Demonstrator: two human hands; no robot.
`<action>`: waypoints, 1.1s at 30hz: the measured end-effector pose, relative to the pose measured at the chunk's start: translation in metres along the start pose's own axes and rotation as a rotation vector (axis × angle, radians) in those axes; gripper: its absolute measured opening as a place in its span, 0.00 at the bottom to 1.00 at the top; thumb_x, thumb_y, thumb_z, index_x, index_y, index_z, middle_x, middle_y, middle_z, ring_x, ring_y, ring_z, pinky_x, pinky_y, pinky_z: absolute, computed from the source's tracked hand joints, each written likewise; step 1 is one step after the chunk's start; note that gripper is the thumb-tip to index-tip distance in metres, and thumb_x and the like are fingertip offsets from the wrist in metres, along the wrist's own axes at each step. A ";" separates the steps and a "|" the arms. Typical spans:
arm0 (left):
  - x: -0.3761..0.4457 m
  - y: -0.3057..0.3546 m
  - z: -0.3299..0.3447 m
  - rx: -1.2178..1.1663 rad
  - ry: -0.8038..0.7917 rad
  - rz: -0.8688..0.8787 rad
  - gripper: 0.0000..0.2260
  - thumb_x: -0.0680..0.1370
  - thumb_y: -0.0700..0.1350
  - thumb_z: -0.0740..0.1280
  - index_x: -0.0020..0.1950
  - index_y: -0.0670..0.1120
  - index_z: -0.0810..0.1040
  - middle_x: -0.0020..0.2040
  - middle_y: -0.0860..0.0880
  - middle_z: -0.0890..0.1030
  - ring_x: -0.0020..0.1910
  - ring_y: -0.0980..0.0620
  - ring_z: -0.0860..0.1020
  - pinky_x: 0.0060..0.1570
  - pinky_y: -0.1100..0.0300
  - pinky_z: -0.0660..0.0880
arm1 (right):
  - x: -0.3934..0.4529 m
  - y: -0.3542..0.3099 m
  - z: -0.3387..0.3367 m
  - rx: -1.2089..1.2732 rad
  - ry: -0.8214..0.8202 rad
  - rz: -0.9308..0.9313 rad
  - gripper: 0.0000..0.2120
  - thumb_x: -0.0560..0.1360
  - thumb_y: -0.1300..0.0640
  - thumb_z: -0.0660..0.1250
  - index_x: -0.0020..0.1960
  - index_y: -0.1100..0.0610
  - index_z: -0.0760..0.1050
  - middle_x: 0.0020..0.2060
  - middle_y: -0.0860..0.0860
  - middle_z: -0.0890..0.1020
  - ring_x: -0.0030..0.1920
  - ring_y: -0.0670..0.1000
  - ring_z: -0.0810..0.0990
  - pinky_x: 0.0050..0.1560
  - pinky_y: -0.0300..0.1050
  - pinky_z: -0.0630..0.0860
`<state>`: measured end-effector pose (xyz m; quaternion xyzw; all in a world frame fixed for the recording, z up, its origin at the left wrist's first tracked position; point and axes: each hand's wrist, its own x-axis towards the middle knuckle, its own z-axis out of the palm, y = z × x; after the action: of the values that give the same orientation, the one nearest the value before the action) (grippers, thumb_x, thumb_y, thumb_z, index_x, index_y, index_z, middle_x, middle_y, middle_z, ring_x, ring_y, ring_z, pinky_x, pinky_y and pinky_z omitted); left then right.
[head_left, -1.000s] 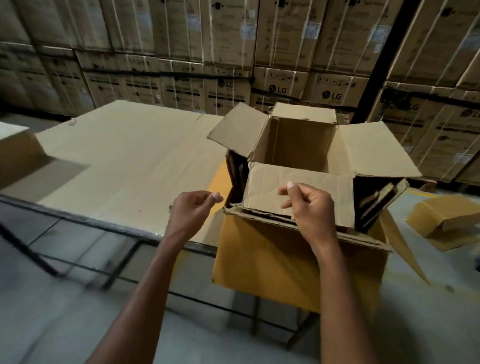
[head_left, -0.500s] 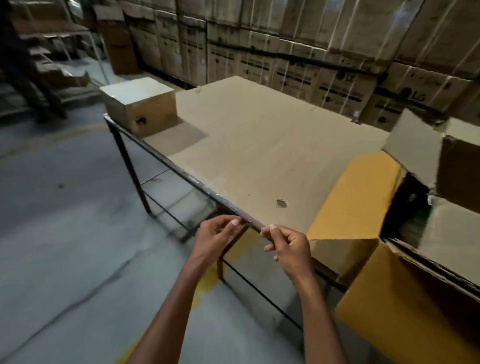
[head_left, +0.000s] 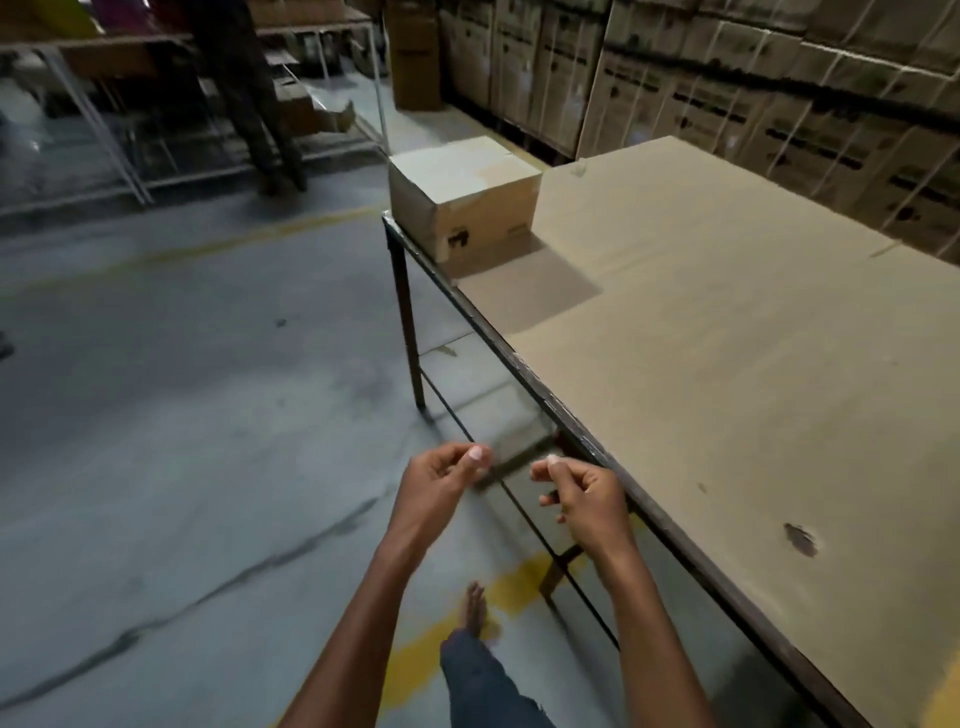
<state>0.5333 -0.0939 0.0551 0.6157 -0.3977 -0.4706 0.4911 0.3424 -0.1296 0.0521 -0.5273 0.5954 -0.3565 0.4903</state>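
The counter (head_left: 727, 364) runs just right of the right grip (head_left: 587, 499), its dark edge close beside the knuckles. Both grips are clenched, thumb on forefinger, nothing seen inside; the left grip (head_left: 441, 483) hangs just beside the right. A closed box (head_left: 462, 197) sits on the counter's corner, well ahead of both

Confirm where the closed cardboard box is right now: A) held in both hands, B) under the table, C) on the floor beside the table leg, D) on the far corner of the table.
D: the closed box sits on the table at its far corner, apart from the left hand and right hand, which hold nothing visible.
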 end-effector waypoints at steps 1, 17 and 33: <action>0.022 0.004 -0.009 0.006 0.007 0.003 0.07 0.82 0.47 0.68 0.53 0.50 0.86 0.48 0.52 0.88 0.47 0.56 0.85 0.51 0.59 0.79 | 0.020 -0.004 0.011 -0.003 -0.012 -0.001 0.13 0.84 0.53 0.65 0.48 0.53 0.87 0.42 0.46 0.89 0.35 0.45 0.84 0.32 0.35 0.74; 0.342 0.063 -0.112 -0.018 0.045 -0.012 0.12 0.82 0.51 0.66 0.65 0.57 0.79 0.53 0.53 0.86 0.53 0.57 0.83 0.52 0.60 0.79 | 0.346 -0.126 0.154 0.030 0.033 0.022 0.12 0.82 0.48 0.67 0.48 0.49 0.87 0.37 0.48 0.87 0.36 0.46 0.85 0.38 0.43 0.77; 0.686 0.122 -0.195 0.250 -0.069 0.342 0.17 0.79 0.54 0.70 0.68 0.59 0.77 0.67 0.53 0.73 0.67 0.51 0.72 0.66 0.45 0.74 | 0.562 -0.203 0.277 -0.149 0.535 -0.106 0.18 0.79 0.56 0.71 0.69 0.51 0.79 0.76 0.54 0.68 0.71 0.54 0.73 0.71 0.46 0.71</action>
<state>0.8842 -0.7269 0.0600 0.5788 -0.5682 -0.3484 0.4698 0.6858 -0.6918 0.0524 -0.4794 0.6999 -0.4633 0.2564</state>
